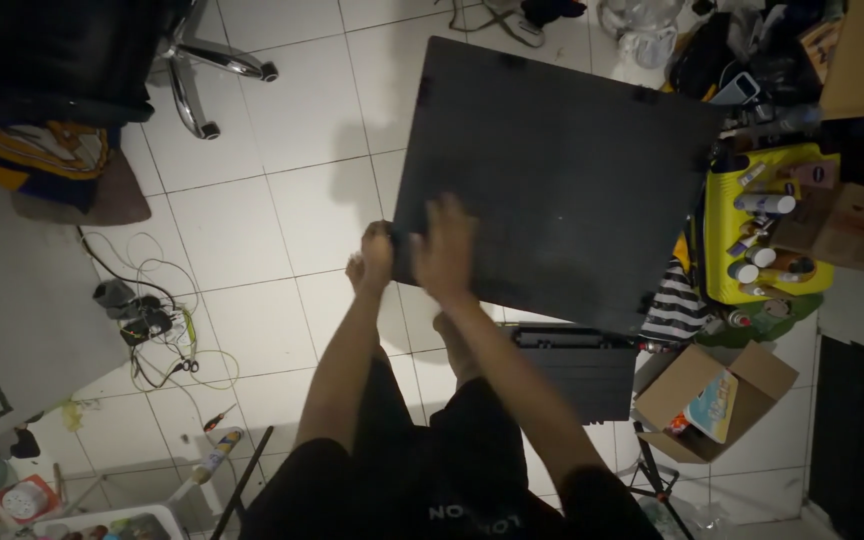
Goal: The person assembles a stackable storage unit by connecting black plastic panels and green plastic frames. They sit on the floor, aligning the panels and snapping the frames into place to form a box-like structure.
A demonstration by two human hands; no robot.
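Black and flat, a large square panel (562,180) is standing over the white tiled floor (252,220), and both hands are working at its near left edge. The left hand (375,252) is closing around the panel's lower left corner, fingers curled over the edge. The right hand (444,250) is lying spread and open against the panel's dark face just beside it, palm pressing flat, slightly blurred. Both forearms are reaching forward from the person's dark shorts, and a bare foot is showing beneath the wrists on the tiles.

Below the panel's near edge, a smaller black ribbed frame (577,375) is lying on the floor. To its right an open cardboard box (697,400) is sitting with a colourful packet inside. Further right, a yellow case (717,240) is holding bottles and small jars, with a striped cloth (674,305) hanging by it. On the left, a tangle of cables and a power strip (147,320) is lying on the tiles, near a pale desk (22,290). An office chair base (202,70) is standing at the upper left.
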